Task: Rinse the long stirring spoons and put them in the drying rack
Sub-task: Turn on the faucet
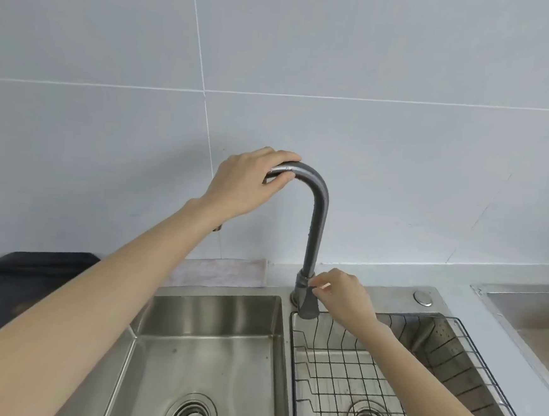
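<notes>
A grey gooseneck faucet (pixel 317 217) rises between two steel sink basins. My left hand (pixel 245 182) is wrapped around the top of its spout, which points to the left. My right hand (pixel 342 293) pinches the faucet handle (pixel 310 304) at the base. A black wire drying rack (pixel 385 374) sits in the right basin, with nothing in it. No stirring spoons are in view. I see no water running.
The left basin (pixel 203 343) has a round drain strainer. A black tray (pixel 21 283) lies on the counter at the left. A cloth (pixel 219 270) rests against the tiled wall. Another steel sink edge (pixel 534 310) shows at the far right.
</notes>
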Tool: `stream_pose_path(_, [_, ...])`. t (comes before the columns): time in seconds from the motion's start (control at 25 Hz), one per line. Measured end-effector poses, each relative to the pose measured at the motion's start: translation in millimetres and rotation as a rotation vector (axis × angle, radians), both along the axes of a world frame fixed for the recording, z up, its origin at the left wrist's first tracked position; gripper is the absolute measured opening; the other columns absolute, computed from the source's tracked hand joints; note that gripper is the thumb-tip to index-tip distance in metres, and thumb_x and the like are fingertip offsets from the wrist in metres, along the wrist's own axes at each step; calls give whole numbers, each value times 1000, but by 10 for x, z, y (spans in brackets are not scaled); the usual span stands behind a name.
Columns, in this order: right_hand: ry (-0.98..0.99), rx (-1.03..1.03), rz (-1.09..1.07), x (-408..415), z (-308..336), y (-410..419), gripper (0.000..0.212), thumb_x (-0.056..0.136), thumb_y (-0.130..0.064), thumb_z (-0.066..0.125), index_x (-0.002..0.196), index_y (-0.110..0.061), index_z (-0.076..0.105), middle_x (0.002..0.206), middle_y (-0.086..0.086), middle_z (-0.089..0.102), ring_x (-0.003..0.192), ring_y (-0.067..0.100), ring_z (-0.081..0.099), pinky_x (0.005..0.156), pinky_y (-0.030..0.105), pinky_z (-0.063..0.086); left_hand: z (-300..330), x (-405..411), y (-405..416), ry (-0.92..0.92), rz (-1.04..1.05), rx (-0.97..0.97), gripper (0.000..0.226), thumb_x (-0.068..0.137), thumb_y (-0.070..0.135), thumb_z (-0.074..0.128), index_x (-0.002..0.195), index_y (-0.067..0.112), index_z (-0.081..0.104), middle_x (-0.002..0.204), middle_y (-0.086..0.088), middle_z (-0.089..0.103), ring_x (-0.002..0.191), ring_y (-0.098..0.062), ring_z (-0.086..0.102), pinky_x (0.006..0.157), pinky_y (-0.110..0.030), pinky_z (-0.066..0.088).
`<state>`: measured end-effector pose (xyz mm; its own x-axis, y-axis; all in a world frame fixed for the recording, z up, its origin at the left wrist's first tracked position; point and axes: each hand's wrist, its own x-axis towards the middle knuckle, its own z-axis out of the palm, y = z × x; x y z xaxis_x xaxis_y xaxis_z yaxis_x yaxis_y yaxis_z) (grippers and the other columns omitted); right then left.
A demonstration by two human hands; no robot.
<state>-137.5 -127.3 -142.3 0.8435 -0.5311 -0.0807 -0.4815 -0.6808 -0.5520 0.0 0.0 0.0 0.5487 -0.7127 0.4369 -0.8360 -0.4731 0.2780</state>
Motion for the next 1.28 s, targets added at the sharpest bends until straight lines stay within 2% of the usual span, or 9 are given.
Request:
stream_pose_path(0.2, [52,-82,9,102,-129,-10,27,89,-13,48,108,-20,67,114,3,65,104,26,61,79,32,48,-50,9,19,-35,34,-34,30,94,35,44,122,33,54,108,5,65,91,-20,61,73,-23,34])
stream_pose_path(0.4, [-16,-126,-4,100,-221,-8,21,90,-13,52,102,-14,70,107,7,67,98,28,63,77,31,47,-74,11,14,-53,51,-53,31,94,37,44,123,34,54,111,6,64,90,-22,62,73,-25,37])
stream_pose_path(0.52, [-44,-129,-11,86,-244,10,20,90,-13,54,101,-13,70,103,9,67,95,29,63,71,27,40,-71,-10,26,-39,52,-54,31,94,37,44,123,35,54,111,6,65,90,-20,62,75,-25,39])
stream_pose_path(0.68, [-42,-121,-25,78,-260,7,20,89,-14,54,99,-16,71,100,8,66,94,29,63,70,24,34,-59,-10,33,-15,46,-53,31,94,37,44,123,35,54,110,7,66,91,-18,61,74,-22,35])
stream_pose_path(1.08, [-38,-105,-11,17,-288,34,19,89,-12,54,96,-15,72,99,7,66,92,29,63,71,30,44,-92,13,34,-19,35,-74,31,93,36,46,123,33,56,105,3,68,90,-21,62,73,-23,36])
stream_pose_path(1.28, [-21,-117,-2,-19,-301,49,18,90,-13,53,96,-13,70,100,6,66,93,29,62,70,30,42,-104,5,27,-42,43,-77,30,94,35,46,122,33,56,107,5,67,87,-21,63,73,-24,37])
